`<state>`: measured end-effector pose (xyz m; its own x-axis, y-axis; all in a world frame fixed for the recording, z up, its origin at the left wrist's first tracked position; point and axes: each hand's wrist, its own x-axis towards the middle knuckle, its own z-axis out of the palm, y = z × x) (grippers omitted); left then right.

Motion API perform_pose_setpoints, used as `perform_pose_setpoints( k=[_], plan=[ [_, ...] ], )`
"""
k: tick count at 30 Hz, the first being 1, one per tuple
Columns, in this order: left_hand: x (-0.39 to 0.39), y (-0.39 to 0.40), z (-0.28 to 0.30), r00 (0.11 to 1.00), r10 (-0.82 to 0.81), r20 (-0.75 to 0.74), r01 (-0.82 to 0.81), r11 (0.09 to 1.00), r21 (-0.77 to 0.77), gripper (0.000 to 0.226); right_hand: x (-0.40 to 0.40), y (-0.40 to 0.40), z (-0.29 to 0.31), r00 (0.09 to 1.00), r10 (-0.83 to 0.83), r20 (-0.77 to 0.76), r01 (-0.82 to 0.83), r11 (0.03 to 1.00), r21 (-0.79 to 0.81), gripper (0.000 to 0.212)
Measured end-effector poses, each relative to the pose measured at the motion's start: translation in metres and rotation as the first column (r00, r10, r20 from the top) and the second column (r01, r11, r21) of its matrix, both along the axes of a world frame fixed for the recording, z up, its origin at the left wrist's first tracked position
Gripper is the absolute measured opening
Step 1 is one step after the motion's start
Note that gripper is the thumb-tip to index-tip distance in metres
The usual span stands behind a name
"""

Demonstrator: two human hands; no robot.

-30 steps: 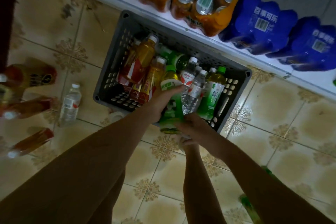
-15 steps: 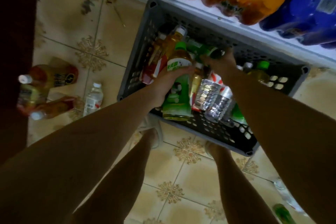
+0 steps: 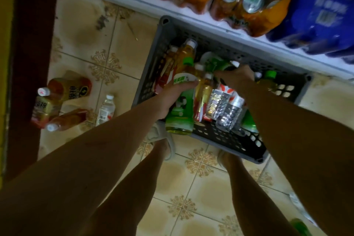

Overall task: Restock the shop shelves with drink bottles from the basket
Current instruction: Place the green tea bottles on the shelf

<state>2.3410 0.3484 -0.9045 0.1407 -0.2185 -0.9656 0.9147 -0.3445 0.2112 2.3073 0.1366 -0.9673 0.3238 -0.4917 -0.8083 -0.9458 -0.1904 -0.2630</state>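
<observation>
**A:** What do the hands hold here?

**B:** The left hand [image 3: 172, 94] is wrapped round a green-labelled bottle [image 3: 182, 105], lifted just over the near rim of the grey basket [image 3: 166, 30]. The right hand [image 3: 236, 78] reaches deep into the basket, its fingers curled down among the green bottles at the far wall [image 3: 216, 63]. Whether they have closed on one cannot be told.

**B:** The remaining stock, amber tea bottles [image 3: 186, 57] and clear water bottles [image 3: 228, 109], lies loosely heaped in the basket, which stands on the tiled floor against the white shelf [image 3: 191, 19].

**A:** How should the pick be made?

**B:** Probably by taking the neck or shoulder of a single bottle and drawing it straight up, so that its neighbours do not roll. The bottle in the left hand is best kept upright and clear of the rim.

**A:** And beyond the basket?

**B:** Wrapped orange packs [image 3: 249, 0] and blue packs [image 3: 314, 19] fill the shelf; several loose bottles [image 3: 65, 101] lie on the floor to the left.
</observation>
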Motion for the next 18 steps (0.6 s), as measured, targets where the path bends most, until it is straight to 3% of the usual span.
perform_pose_setpoints(
  k=[2,5,7,10,11,14,18],
  plan=[
    [-0.006,-0.002,0.024,1.0,-0.001,0.027,0.001,1.0,0.005,0.053,-0.02,-0.006,0.031,0.947,-0.318,-0.043,0.321,0.933,0.163,0.07],
    [-0.016,-0.004,0.066,0.997,0.026,0.068,-0.027,1.0,0.015,0.052,-0.056,-0.013,0.097,0.783,-0.611,-0.118,0.603,0.701,0.381,0.058],
    [-0.023,-0.012,0.108,0.996,0.032,0.085,-0.031,0.999,-0.004,0.05,-0.083,-0.017,0.16,0.666,-0.725,-0.174,0.698,0.524,0.488,0.045],
    [-0.033,-0.03,0.191,0.993,0.013,0.114,-0.012,1.0,-0.012,0.051,-0.119,-0.027,0.263,0.571,-0.772,-0.279,0.703,0.283,0.653,0.049],
    [-0.038,-0.035,0.224,0.993,0.006,0.115,-0.005,1.0,-0.009,0.05,-0.129,-0.03,0.301,0.598,-0.743,-0.301,0.67,0.257,0.696,0.051],
    [-0.053,-0.049,0.302,0.993,0.005,0.12,0.002,0.999,-0.054,0.053,-0.156,-0.033,0.393,0.748,-0.606,-0.269,0.526,0.296,0.797,0.049],
    [-0.072,-0.058,0.386,0.991,0.089,0.095,-0.073,0.984,-0.165,0.054,-0.167,-0.027,0.48,0.923,-0.385,-0.023,0.187,0.395,0.899,0.07]
  ],
)
